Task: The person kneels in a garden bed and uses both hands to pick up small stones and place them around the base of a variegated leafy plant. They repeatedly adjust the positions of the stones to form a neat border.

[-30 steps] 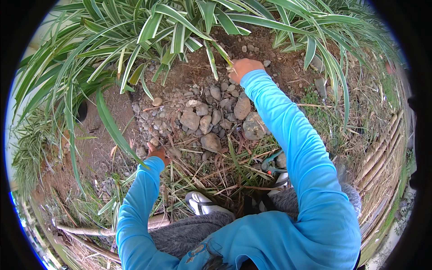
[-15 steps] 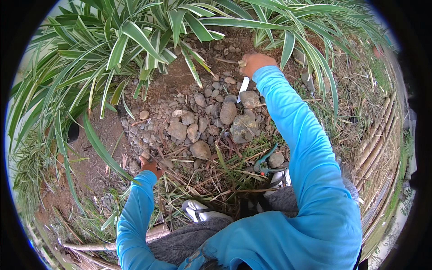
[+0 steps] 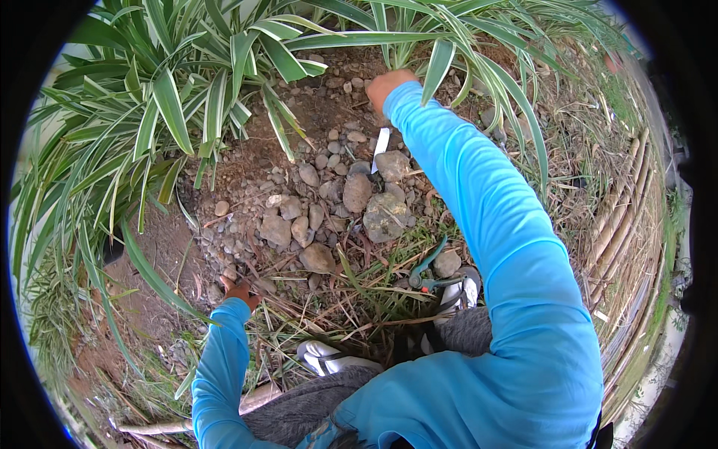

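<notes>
A: Stone pile?
B: On soil; left hand at its near-left edge, right hand beyond its far end
A: Grip of the hands?
B: Cannot be told for either

No readable text, labels, numbers or signs in view.

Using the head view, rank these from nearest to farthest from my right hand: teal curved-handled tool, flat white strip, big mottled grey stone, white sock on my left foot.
From your right hand:
1. Flat white strip, just below it.
2. Big mottled grey stone, below the strip.
3. Teal curved-handled tool, lower right.
4. White sock, lowest and leftmost.
</notes>
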A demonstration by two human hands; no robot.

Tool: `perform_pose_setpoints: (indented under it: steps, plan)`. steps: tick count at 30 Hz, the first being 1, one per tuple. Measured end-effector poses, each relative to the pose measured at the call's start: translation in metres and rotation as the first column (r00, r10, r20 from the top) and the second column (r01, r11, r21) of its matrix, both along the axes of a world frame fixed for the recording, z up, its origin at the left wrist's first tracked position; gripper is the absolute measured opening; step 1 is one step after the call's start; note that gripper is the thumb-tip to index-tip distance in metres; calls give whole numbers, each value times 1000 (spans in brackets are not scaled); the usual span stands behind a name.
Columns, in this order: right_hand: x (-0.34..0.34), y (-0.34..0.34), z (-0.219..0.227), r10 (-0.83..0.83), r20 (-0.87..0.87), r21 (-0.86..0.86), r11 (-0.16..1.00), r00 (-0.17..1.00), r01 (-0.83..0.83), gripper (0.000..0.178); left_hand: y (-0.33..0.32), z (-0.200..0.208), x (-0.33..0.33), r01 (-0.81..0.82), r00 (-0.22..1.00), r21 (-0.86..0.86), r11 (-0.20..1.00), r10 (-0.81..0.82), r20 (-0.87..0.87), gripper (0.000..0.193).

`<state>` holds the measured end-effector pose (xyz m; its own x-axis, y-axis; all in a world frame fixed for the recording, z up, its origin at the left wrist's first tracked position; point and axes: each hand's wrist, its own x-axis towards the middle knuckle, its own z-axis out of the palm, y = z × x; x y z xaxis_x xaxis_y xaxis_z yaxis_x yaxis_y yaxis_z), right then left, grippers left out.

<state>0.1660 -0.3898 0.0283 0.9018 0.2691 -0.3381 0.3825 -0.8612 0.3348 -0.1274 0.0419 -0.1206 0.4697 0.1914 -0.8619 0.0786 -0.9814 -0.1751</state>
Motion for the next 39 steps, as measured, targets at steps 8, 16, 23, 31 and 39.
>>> perform_pose_setpoints:
  steps: [8,16,23,31,39]
  plan:
    - [8,-34,41,-114,114,48,993,987,109,34,1,1,1,-47,999,-20,999,47,24,81]
    - [-35,-90,50,-136,162,3,991,977,137,40,-6,14,2,-158,987,-71,985,160,19,80]
    - [-45,-91,32,-24,101,-11,1000,995,25,31,-5,11,2,-162,987,-61,985,163,7,82]
    - [-45,-76,30,-69,195,-37,996,978,77,19,-2,13,-1,-174,984,-83,981,177,28,79]
    - [17,-65,14,170,75,-174,973,983,-155,21,8,-4,-6,-91,991,-94,991,99,86,78]
